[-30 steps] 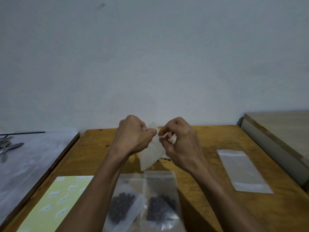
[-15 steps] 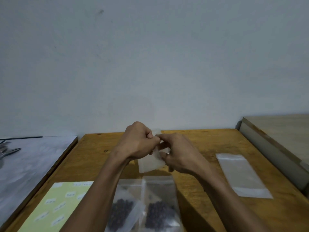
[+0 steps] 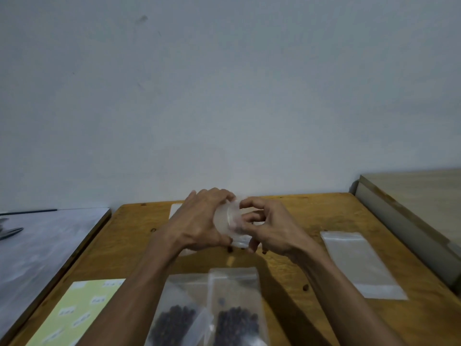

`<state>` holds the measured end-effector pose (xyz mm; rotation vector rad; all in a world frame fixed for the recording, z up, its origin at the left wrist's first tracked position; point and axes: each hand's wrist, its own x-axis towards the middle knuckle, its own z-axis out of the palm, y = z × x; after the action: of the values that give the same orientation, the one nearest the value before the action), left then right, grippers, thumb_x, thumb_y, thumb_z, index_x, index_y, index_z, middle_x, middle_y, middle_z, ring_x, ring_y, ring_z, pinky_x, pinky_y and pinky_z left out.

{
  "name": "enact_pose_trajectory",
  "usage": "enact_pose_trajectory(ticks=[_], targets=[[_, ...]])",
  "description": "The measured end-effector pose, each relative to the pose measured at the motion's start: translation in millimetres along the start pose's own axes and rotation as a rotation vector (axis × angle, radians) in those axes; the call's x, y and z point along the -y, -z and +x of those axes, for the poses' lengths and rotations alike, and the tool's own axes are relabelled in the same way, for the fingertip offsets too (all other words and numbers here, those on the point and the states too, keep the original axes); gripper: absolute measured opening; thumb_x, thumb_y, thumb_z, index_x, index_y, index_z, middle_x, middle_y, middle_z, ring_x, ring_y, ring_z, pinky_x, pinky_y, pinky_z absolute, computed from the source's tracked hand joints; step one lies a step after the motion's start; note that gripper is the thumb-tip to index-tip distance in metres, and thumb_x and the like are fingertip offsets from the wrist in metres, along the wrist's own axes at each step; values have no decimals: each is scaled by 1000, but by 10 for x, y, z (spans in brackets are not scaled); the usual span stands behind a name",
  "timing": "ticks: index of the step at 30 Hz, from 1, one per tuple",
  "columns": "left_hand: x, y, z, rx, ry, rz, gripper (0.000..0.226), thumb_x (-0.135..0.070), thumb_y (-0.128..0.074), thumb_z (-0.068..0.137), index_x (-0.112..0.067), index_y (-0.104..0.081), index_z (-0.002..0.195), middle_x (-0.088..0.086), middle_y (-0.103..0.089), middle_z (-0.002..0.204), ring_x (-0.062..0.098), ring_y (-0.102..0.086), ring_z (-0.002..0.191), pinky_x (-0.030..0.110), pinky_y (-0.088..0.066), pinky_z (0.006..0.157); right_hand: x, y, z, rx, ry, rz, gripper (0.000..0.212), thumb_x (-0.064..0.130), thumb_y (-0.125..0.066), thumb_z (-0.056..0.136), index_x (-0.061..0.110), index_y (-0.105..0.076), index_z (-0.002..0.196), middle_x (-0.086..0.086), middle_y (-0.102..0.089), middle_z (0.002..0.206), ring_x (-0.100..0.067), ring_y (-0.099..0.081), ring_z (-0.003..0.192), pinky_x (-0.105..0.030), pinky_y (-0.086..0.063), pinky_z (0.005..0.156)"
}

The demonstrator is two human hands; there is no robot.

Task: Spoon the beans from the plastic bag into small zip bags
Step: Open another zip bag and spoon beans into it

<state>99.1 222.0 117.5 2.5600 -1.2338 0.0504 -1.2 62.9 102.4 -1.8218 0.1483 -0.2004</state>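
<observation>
Nearest on the tabletop (image 3: 324,213) lie two filled zip bags (image 3: 234,310) of dark beans, a yellow-green label sheet (image 3: 74,313) left, its writing too blurred to read. Beyond, above the wood, the left hand (image 3: 199,221) and right hand (image 3: 269,228) pinch a small empty zip bag (image 3: 228,221) between curled fingers.

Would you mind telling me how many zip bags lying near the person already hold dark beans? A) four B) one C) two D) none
C: two zip bags with dark beans lie side by side at the near edge, the left filled bag and the right filled bag, while the flat bag on the right looks empty.
</observation>
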Motion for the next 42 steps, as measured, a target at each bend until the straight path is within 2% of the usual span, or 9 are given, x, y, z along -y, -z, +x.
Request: enact_pose_trajectory(ticks=[3, 6, 8, 15, 19, 24, 33, 37, 42], targets=[[92, -45, 38, -6, 69, -17, 93, -45, -88, 66, -27, -39, 144, -6, -49, 137, 14, -44, 114, 36, -41, 105, -197, 115, 82, -330, 38, -97, 10, 24, -78, 86, 20, -73, 93, -1, -72, 93, -9, -68, 65, -23, -51, 56], [226, -122, 99, 59, 187, -44, 105, -47, -91, 60, -25, -36, 146, -4, -49, 139, 18, -47, 117, 38, -45, 103, -495, 217, 133, -498, -167, -484, 49, 45, -79, 80, 27, -62, 123, 2, -63, 123, -19, -60, 114, -38, -52, 92], [297, -179, 148, 118, 233, -84, 108, -46, -93, 56, -27, -36, 145, -4, -50, 137, 20, -50, 115, 40, -49, 100, -652, 194, 157, -434, -334, -394, 69, 46, -81, 78, 27, -50, 137, -6, -57, 134, -26, -56, 121, -48, -51, 98], [310, -409, 379, 268, 270, -126, 113, -45, -95, 55, -25, -34, 148, -4, -46, 132, 19, -49, 113, 36, -50, 96, -808, 110, 259, -471, -426, -69, 60, 35, -80, 82, 21, -52, 133, 4, -58, 96, -11, -60, 77, -26, -47, 56], [365, -473, 437, 255, 315, -139, 115, -47, -95, 55, -20, -33, 149, -2, -31, 144, 19, -42, 121, 36, -46, 102, -823, 61, 316, -439, -473, 80, 52, 18, -84, 78, 16, -58, 122, -6, -68, 96, -19, -69, 77, -28, -53, 56], [344, -490, 438, 284, 322, -250, 82, -44, -96, 51, -22, -56, 119, -3, -60, 114, 13, -58, 97, 37, -57, 85, -828, 39, 484, -561, -506, 153, 7, 11, -74, 86, 14, -70, 89, -8, -71, 89, -20, -70, 81, -36, -61, 70], [407, -489, 304, 309, 354, -328, 70, -53, -92, 40, -20, -70, 98, 0, -73, 96, 19, -69, 89, 46, -61, 84, -755, 92, 508, -512, 114, -564, 20, 4, -68, 90, 9, -74, 109, -1, -70, 106, -11, -63, 90, -12, -50, 71], [363, -500, 283, 366, 377, -308, 68, -50, -95, 45, -20, -70, 101, -1, -74, 97, 18, -69, 89, 44, -60, 85, -779, 156, 539, -435, 173, -722, 20, 0, -65, 91, 5, -74, 108, -11, -70, 104, -24, -66, 92, -35, -58, 79], [328, -527, 297, 394, 390, -338, 66, -49, -95, 44, -18, -72, 98, 1, -76, 94, 19, -71, 87, 45, -61, 85, -777, 117, 527, -621, 86, -533, 23, 13, -75, 87, 14, -72, 110, 0, -68, 102, -11, -62, 85, -16, -47, 67]])
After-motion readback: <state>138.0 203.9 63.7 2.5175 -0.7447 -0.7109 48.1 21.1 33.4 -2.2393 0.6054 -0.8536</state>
